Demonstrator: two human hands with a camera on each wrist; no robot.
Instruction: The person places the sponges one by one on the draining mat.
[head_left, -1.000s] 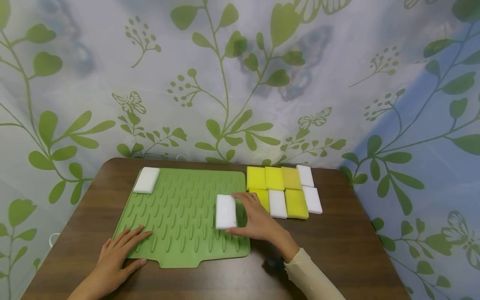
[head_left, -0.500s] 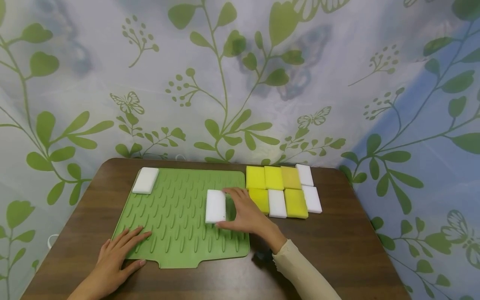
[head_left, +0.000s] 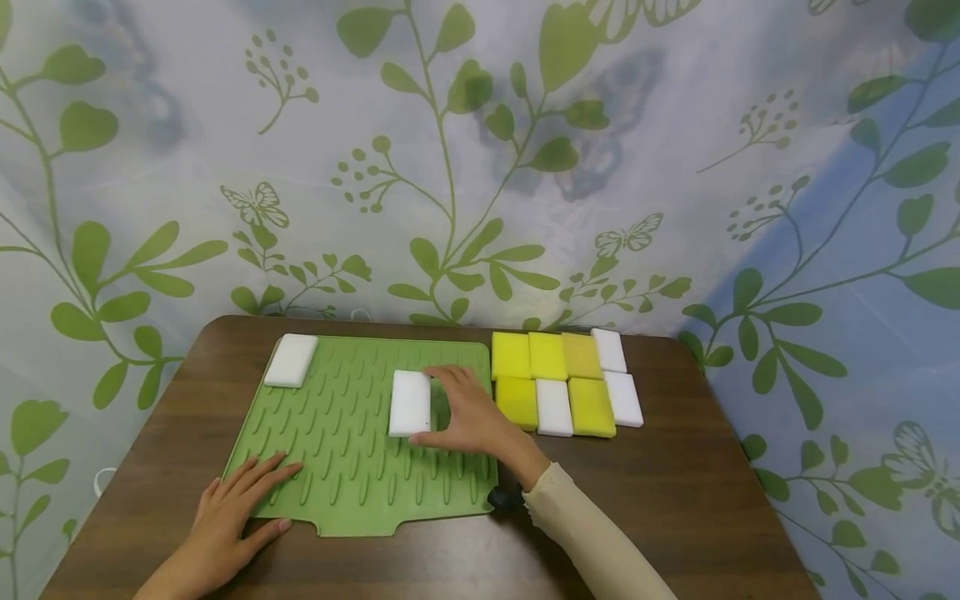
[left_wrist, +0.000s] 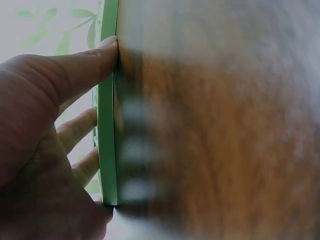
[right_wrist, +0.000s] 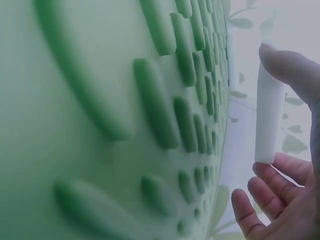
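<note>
My right hand [head_left: 468, 417] pinches a white sponge block [head_left: 410, 403] by its two short ends, thumb at the near end and fingers at the far end. In the right wrist view the white block [right_wrist: 270, 115] is held apart from the ridged green mat [right_wrist: 100, 165]. My left hand [head_left: 232, 517] lies spread at the near left corner of the green mat [head_left: 360, 508], fingers on its surface. The left wrist view shows the left thumb [left_wrist: 90, 67] against the mat's edge [left_wrist: 107, 140]. A second white block [head_left: 291, 361] lies on the mat's far left corner.
Right of the mat, two rows of sponges lie side by side on the brown table [head_left: 675, 500]: several yellow sponges [head_left: 592, 408] and white ones [head_left: 553, 408]. A leaf-patterned curtain [head_left: 450, 167] hangs behind the table.
My right hand has carried the white sponge block left and slightly farther away, over the middle of the mat. The left hand has stayed in place.
</note>
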